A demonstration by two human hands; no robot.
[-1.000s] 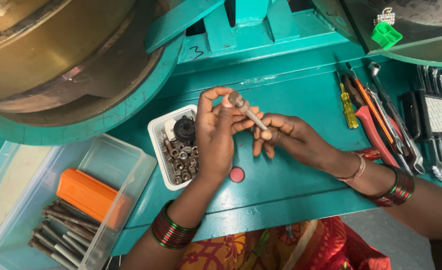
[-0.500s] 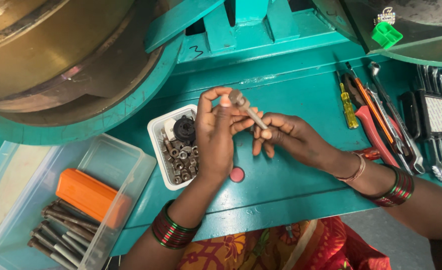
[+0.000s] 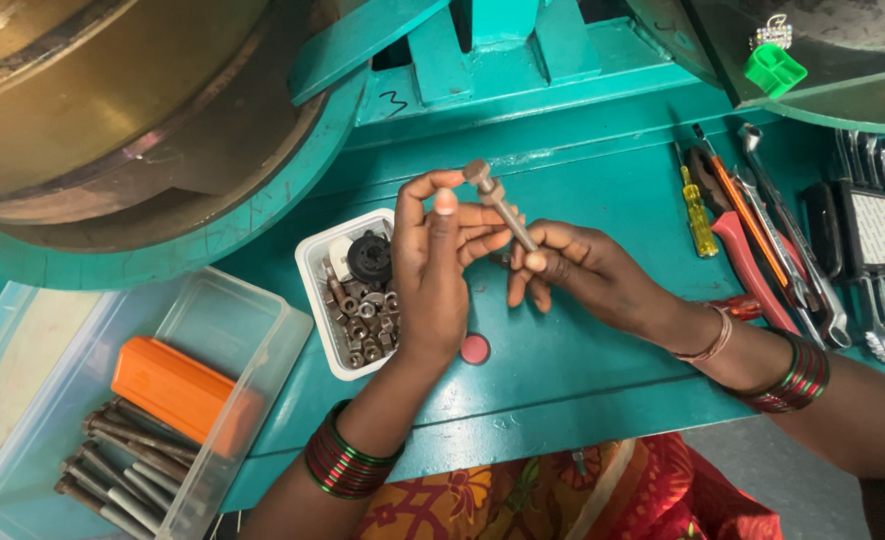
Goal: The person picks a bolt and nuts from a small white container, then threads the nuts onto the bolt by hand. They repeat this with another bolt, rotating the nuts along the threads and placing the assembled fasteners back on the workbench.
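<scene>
Head view shows both hands raised over the teal workbench, pinching 1 metal bolt between them: the left hand grips near its head, the right hand pinches the lower shank. Just left of them sits a white tray of nuts; screwdrivers and pliers lie to the right.

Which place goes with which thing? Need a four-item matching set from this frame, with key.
Things:
1. bolt
2. orange case
3. small white tray
4. yellow screwdriver

Places:
A. right of the hands, among the tools
B. in the clear tub, lower left
C. held between left hand and right hand
D. just left of the left hand, holding nuts

Pairs: 1-C, 2-B, 3-D, 4-A
</scene>
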